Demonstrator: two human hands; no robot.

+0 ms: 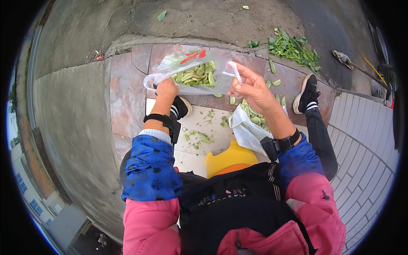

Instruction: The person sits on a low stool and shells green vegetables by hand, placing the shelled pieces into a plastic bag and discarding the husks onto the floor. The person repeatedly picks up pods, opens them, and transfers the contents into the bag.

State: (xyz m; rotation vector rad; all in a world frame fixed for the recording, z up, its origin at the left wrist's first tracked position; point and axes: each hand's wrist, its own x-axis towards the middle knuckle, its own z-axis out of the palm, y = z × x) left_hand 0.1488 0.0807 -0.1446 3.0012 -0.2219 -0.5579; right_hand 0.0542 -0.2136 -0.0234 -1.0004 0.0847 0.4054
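A clear plastic bag [170, 64] with red print is stretched between my two hands above the tiles. Flat green bean pods [196, 75] show inside it. My left hand [168, 88] is closed on its left side, fingertips mostly hidden. My right hand [253, 87] pinches the bag's right handle between thumb and fingers. Below my right wrist stands a second, white plastic bag [247, 135], its mouth open and more pods [253, 114] in it. A few loose pods [276, 82] lie on the tiles beside my right hand.
A yellow plastic stool [229, 156] is in front of my lap. Trimmed scraps [199, 137] litter the pale tiles between my feet. Leafy green stems [293, 50] are heaped at the far right. A white brick wall [361, 161] rises on the right, near a long-handled tool [342, 58].
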